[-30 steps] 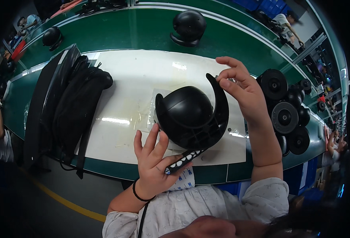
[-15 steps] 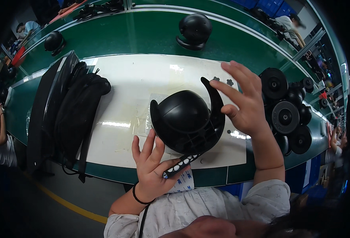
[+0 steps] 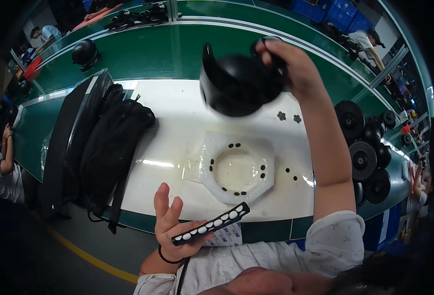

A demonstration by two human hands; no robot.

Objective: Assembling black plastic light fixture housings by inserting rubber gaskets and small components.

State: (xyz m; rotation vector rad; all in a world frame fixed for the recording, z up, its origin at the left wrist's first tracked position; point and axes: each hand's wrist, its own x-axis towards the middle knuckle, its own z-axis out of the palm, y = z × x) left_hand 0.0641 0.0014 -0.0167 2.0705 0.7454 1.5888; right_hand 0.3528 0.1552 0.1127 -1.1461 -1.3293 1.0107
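Observation:
In my right hand (image 3: 293, 64) is a glossy black domed shell (image 3: 236, 91), shaped like a small helmet with a curved horn-like rim. It is raised over the far part of the white board and blurred by motion; the fingers close around its right side. My left hand (image 3: 175, 231) holds a black strip (image 3: 212, 225) with a row of white round pads, near the table's front edge. Between the hands a white foam ring (image 3: 256, 191) lies on the board, with small black oval dots set around its opening.
On the left lie black mesh bags (image 3: 113, 142). Black round parts (image 3: 362, 160) are heaped at the right. Flower-shaped black pieces (image 3: 281, 116) and loose dots (image 3: 287, 170) rest on the white board (image 3: 172, 123). Another domed shell (image 3: 85, 53) stands on the green surface beyond. People work nearby.
My right hand has taken hold of the domed shell and lifted it up and away, uncovering the foam ring. My left hand has drawn back slightly with the strip, away from the shell.

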